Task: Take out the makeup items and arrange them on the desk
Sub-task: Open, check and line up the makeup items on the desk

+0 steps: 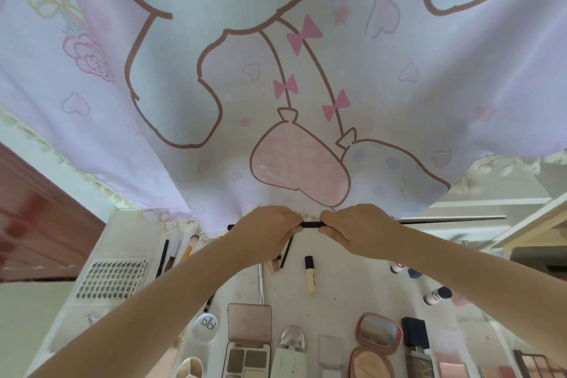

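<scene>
Hands — left hand (270,232) and right hand (356,229) — pinch a slim matte-black pencil (311,224) between curled fingers

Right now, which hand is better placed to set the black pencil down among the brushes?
Left, probably. Both hands grip the black pencil, but the left hand is nearer the brushes; the right hand is farther.

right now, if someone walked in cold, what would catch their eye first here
The big pastel cartoon curtain fills the whole upper part of the view. Just below its hem, in the centre, the left hand and right hand grip a thin black pencil between them. Beneath lie open makeup palettes and a round mirror compact on the desk.
</scene>
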{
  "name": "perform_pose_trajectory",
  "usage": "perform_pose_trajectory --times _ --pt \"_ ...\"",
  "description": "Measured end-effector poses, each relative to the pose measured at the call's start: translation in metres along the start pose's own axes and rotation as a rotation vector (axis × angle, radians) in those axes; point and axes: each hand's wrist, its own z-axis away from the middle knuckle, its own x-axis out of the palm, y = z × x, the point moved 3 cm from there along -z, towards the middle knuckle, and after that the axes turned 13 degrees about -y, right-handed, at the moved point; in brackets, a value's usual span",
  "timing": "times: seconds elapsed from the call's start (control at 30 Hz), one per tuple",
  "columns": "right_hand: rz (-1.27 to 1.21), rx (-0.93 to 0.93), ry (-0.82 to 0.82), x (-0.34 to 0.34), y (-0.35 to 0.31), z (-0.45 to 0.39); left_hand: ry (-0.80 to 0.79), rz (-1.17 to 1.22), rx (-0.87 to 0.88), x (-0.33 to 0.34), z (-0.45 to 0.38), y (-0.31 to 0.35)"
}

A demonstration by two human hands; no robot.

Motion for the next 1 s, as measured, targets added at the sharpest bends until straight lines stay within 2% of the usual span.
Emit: perform_pose_trajectory --times 0.07,0.2,0.33,0.43,0.57,0.73,0.8,1.0 --pt "0.043 0.013 0.097 -0.006 -0.008 -0.003 0.004 -0.032 -0.017 0.0 0.003 -0.003" --pt "0.09 -0.047 0.038 -0.011 -0.017 -0.006 0.022 -0.06 -0.032 -0.001 0.01 -0.008" --pt "0.095 -0.114 0.214 -0.014 -0.008 -0.007 0.022 -0.046 -0.012 0.002 0.012 -0.004" --pt "0.129 -0.112 0.09 -0.013 -0.015 -0.005 0.021 -0.054 -0.005 0.004 0.01 -0.001" --pt "-0.008 -0.125 -0.109 0.004 -0.009 -0.005 0.04 -0.17 -0.01 0.007 0.009 0.002" --pt "-0.223 -0.064 -0.137 0.003 -0.005 -0.008 0.171 -0.159 0.112 0.003 0.009 0.001" --pt "-0.338 -0.079 -0.161 0.003 -0.001 -0.01 0.17 -0.07 0.057 0.009 0.009 -0.004" --pt "-0.6 -0.018 -0.243 0.01 -0.005 -0.027 0.035 0.181 -0.138 0.036 0.011 -0.032"
